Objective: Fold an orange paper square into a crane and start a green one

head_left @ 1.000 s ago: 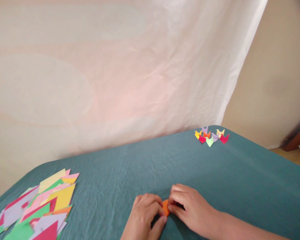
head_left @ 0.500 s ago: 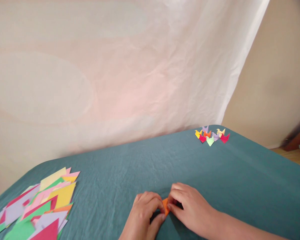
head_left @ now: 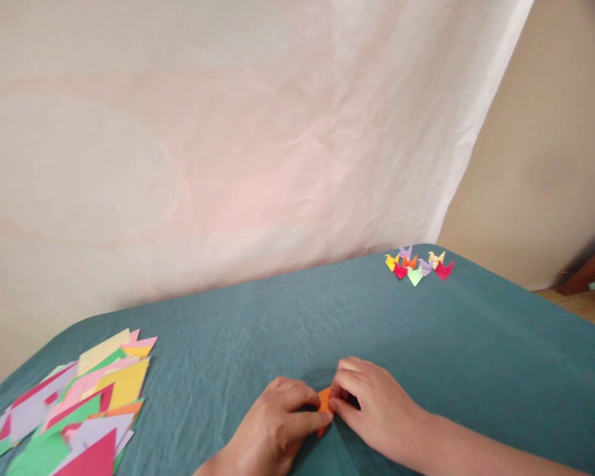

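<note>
A small folded piece of orange paper (head_left: 324,398) is between my two hands, low in the middle of the view, over the dark green tablecloth. My left hand (head_left: 282,420) pinches it from the left, thumb stretched across its lower part. From the right, my right hand (head_left: 369,403) grips the paper's edge between thumb and curled fingers. Its lower tip pokes out below my left thumb. Fingers cover much of the paper, so its full folded shape is hidden.
On the left lies a spread pile of coloured paper sheets (head_left: 123,383). Several small folded paper birds (head_left: 415,276) stand grouped at the table's far right corner. A pale hanging sheet (head_left: 258,145) backs the green-covered table (head_left: 238,330).
My left hand has turned flatter, its thumb moving over the orange paper toward my right fingers. My right hand has shifted only slightly. The whole view has moved a little.
</note>
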